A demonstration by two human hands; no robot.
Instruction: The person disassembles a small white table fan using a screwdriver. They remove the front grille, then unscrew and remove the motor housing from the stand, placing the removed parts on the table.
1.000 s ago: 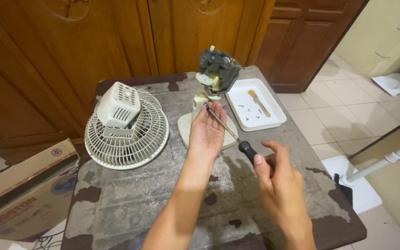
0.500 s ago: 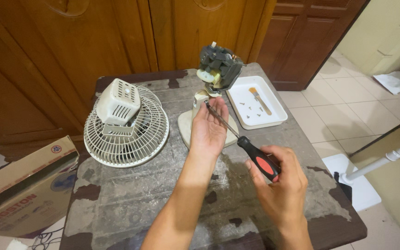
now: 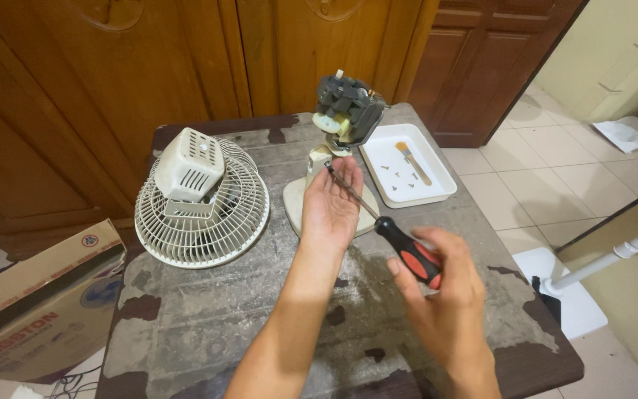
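Your screwdriver (image 3: 389, 233) slants up from your right hand (image 3: 441, 295), whose fingers wrap its red-and-black handle, to the neck of the stripped fan motor (image 3: 347, 111), just beyond your left hand (image 3: 331, 207). That hand lies open, palm up, cradling the shaft. Keep the tip seated and the shaft in line as you turn; the white tray (image 3: 437, 193) sits just right of it on the worktop (image 3: 208, 310).

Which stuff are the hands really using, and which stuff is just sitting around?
In use:
- screwdriver in right hand
- left hand steadying its shaft
- fan motor on stand

Lying about:
- fan grille
- motor cover
- white tray with brush, screws
- cardboard box
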